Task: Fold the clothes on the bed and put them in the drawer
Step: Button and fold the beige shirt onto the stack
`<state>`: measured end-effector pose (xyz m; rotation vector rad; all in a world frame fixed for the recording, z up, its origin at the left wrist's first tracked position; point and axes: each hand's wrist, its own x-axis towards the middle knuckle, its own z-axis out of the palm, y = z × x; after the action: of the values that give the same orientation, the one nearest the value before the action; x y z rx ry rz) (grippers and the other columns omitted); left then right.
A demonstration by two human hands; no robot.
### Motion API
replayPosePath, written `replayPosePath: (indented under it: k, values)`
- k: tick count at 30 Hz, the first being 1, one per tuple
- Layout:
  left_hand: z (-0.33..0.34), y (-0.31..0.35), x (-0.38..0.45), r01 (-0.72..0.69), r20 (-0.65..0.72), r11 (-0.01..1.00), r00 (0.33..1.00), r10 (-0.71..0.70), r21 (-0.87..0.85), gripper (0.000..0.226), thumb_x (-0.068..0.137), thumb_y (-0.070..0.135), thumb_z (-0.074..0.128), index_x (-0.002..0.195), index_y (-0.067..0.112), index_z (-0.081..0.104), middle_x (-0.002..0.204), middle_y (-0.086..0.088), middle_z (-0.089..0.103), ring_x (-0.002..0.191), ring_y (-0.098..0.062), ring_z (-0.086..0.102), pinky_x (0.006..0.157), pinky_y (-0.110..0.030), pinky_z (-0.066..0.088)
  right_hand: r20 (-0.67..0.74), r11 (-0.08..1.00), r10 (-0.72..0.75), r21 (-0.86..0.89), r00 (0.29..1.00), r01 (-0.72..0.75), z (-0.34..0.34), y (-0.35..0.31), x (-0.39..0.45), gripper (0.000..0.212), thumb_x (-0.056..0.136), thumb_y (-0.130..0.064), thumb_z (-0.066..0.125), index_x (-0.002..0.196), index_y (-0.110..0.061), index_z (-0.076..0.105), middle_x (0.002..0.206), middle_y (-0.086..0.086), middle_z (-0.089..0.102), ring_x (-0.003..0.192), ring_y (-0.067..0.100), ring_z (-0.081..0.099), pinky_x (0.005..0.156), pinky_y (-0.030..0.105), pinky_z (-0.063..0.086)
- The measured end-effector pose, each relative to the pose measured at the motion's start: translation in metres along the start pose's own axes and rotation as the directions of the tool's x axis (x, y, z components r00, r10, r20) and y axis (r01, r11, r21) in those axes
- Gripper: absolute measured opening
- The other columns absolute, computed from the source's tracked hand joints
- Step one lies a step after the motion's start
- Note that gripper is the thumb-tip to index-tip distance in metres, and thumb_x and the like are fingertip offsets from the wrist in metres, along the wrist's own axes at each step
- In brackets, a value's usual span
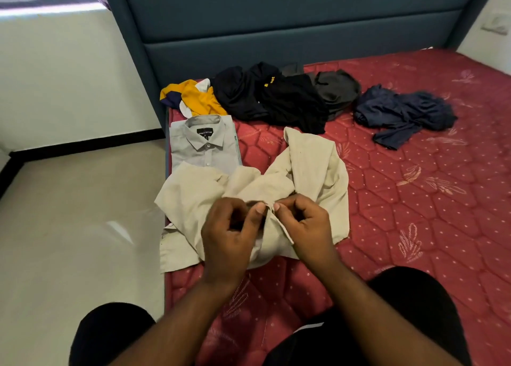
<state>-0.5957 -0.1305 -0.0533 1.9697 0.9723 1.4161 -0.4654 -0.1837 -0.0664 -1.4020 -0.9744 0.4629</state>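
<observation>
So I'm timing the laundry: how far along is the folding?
Done: one grey shirt lies folded. In hand: both the left hand and right hand pinch the beige shirt. Left: yellow top, black clothes, navy garment. No drawer in view.

Label text on grey shirt collar too small to read. Lower part of grey shirt hidden under beige shirt. Middle of beige shirt front covered by left hand and right hand; what fingertips pinch there, button or placket edge, cannot tell. Black clothes pile bunched, separate garments indistinguishable; yellow marking on it too small to make out. Dark grey garment partly tucked behind pile. Mattress cut off at right and bottom edges. No drawer in view.
</observation>
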Motion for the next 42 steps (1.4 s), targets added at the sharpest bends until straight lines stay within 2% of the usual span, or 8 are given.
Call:
replayPosePath:
  k: [3, 6, 14, 19, 23, 31, 37, 42]
  values:
    - [0.014, 0.001, 0.001, 0.541, 0.256, 0.796, 0.838, -0.483, -0.269, 0.047, 0.087, 0.052, 0.064, 0.067, 0.010, 0.063, 0.065, -0.008, 0.063, 0.066, -0.012, 0.058, 0.068, -0.039, 0.049, 0.061, 0.980, -0.158, -0.115, 0.986, 0.164, 0.007, 0.006, 0.000, 0.007, 0.085, -0.009, 0.068, 0.084, -0.016, 0.072, 0.078, -0.009, 0.069, 0.074, 0.004, 0.064, 0.068, 0.019, 0.049]
    - [0.020, -0.015, 0.021, 0.654, 0.208, 0.703, 0.756, -0.620, -0.279, 0.040, 0.078, 0.043, 0.069, 0.068, 0.006, 0.059, 0.065, -0.011, 0.059, 0.066, -0.019, 0.053, 0.071, -0.052, 0.050, 0.139, 0.999, -0.033, 0.044, 0.990, 0.027, 0.009, 0.020, -0.009, 0.011, 0.089, -0.006, 0.062, 0.098, -0.012, 0.064, 0.094, -0.007, 0.068, 0.091, 0.008, 0.065, 0.081, 0.020, 0.050]
    - [0.037, 0.051, 0.111, 0.406, 0.271, 0.882, 0.900, -0.341, -0.239, 0.028, 0.098, 0.019, 0.057, 0.074, 0.005, 0.055, 0.065, -0.002, 0.049, 0.058, -0.004, 0.044, 0.055, -0.017, 0.038, 0.409, 0.969, 0.243, -0.058, 0.879, -0.241, 0.023, 0.090, 0.004, 0.104, 0.067, -0.035, 0.086, 0.141, -0.041, 0.013, 0.150, -0.011, 0.031, 0.141, 0.006, 0.031, 0.109, 0.026, 0.038]
    - [0.054, 0.136, 0.210, 0.512, 0.423, 0.593, 0.856, -0.297, -0.622, 0.033, 0.099, 0.035, 0.053, 0.107, 0.004, 0.063, 0.102, -0.022, 0.068, 0.097, -0.038, 0.067, 0.085, -0.059, 0.055, 0.276, 0.912, 0.377, 0.058, 0.884, -0.407, 0.043, 0.028, 0.070, 0.076, 0.091, -0.021, 0.065, 0.150, -0.035, 0.018, 0.143, -0.007, 0.043, 0.131, 0.034, 0.045, 0.095, 0.041, 0.045]
    - [0.033, 0.213, 0.287, 0.412, 0.369, 0.465, 0.911, -0.185, -0.784, 0.031, 0.100, 0.030, 0.052, 0.110, 0.003, 0.063, 0.110, -0.023, 0.068, 0.101, -0.039, 0.066, 0.086, -0.059, 0.054, 0.280, 0.887, 0.181, 0.368, 0.943, -0.280, 0.023, -0.039, 0.128, 0.040, 0.093, -0.036, 0.057, 0.131, -0.036, 0.045, 0.128, -0.004, 0.058, 0.119, 0.026, 0.057, 0.099, 0.045, 0.049]
    - [-0.051, 0.158, 0.335, 0.310, 0.147, 0.715, 0.948, -0.282, -0.626, 0.013, 0.091, 0.001, 0.059, 0.102, 0.006, 0.064, 0.085, -0.015, 0.067, 0.071, -0.027, 0.067, 0.060, -0.040, 0.058, -0.470, 0.998, 0.053, -0.006, 0.881, -0.063, -0.074, -0.060, 0.165, 0.015, 0.100, -0.015, 0.047, 0.102, -0.005, 0.059, 0.094, 0.006, 0.059, 0.092, 0.028, 0.055, 0.073, 0.032, 0.043]
    - [-0.060, -0.030, 0.238, 0.757, 0.226, 0.561, 0.643, -0.732, -0.335, 0.026, 0.097, 0.021, 0.054, 0.119, 0.010, 0.064, 0.104, -0.013, 0.069, 0.087, -0.028, 0.066, 0.082, -0.045, 0.057, -0.224, 0.834, 0.002, -0.537, 0.974, -0.126, -0.079, 0.010, 0.114, 0.020, 0.091, -0.026, 0.061, 0.102, -0.009, 0.061, 0.097, 0.013, 0.064, 0.092, 0.033, 0.059, 0.080, 0.042, 0.046]
    - [-0.052, -0.099, 0.148, 0.805, 0.075, 0.485, 0.537, -0.840, -0.341, 0.020, 0.100, 0.010, 0.048, 0.114, 0.007, 0.062, 0.085, -0.008, 0.063, 0.065, -0.016, 0.056, 0.060, -0.030, 0.049, 0.174, 0.605, 0.472, -0.777, 0.865, -0.174, -0.046, 0.161, -0.027, 0.063, 0.085, -0.048, 0.061, 0.141, -0.023, 0.046, 0.137, 0.006, 0.050, 0.125, 0.026, 0.049, 0.100, 0.039, 0.043]
